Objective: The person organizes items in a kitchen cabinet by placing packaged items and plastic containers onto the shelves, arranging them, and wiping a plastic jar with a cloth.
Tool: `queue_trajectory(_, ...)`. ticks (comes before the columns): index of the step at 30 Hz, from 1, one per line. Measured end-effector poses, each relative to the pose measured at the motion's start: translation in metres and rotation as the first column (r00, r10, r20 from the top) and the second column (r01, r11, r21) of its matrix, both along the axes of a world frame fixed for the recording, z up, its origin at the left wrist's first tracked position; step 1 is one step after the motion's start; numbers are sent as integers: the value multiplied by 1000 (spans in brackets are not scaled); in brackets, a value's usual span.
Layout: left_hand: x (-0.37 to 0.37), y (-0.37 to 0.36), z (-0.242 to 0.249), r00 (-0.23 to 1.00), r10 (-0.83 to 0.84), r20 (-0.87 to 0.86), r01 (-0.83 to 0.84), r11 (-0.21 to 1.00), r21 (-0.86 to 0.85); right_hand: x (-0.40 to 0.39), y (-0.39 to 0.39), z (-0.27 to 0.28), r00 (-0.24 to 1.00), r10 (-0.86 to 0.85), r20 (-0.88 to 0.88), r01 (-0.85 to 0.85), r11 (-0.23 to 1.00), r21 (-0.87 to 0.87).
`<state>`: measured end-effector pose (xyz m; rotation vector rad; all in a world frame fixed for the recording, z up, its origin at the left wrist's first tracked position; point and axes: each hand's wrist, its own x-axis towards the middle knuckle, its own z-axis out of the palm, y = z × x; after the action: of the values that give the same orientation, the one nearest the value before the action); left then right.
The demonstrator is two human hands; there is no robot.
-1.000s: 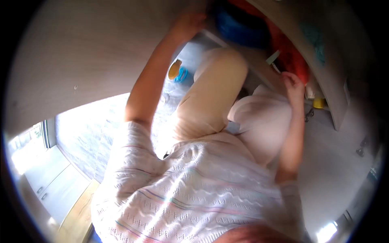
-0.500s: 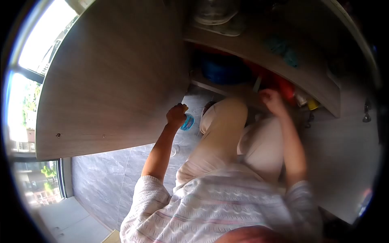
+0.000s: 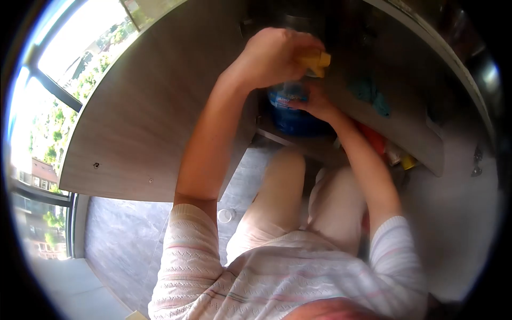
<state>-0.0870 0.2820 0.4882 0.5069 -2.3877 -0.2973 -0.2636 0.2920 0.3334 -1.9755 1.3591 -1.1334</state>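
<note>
A spray bottle with a blue body and a yellow trigger head is held up in front of the cabinet shelf. My left hand is closed around its top, by the yellow head. Lower down, my right hand has its fingers round the bottle's body, though part of that grip is hidden. Just below and behind the bottle is a dark blue rounded thing inside the cabinet.
An open wooden cabinet door stands on the left. A teal cloth lies on the shelf board. Red and yellow items are in the lower compartment. A round white floor piece shows on the grey tiles.
My left hand has carried the spray bottle from low beside the door up to the shelf. My right hand has moved up and left from the lower compartment to the bottle.
</note>
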Motion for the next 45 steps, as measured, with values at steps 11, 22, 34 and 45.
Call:
queue_trajectory(11, -42, -42, -167, 644, 579, -500, -255, 779, 573, -5, -86, 25, 961, -277, -15, 275, 942, 191)
queue_trajectory(22, -53, -84, -204, 640, 659, -396, -446, 737, 507, 21, -134, 35, 840, -198, -506, 309, 940, 145)
queue_trajectory(34, -53, -91, -209, 603, 655, -455, -464, 753, 467, 29, -133, 39, 928, -199, -315, 304, 894, 330)
queue_trajectory(45, -28, -64, -208, 648, 666, -370, -404, 711, 575, -9, 26, 14, 983, -178, 36, 132, 836, 533)
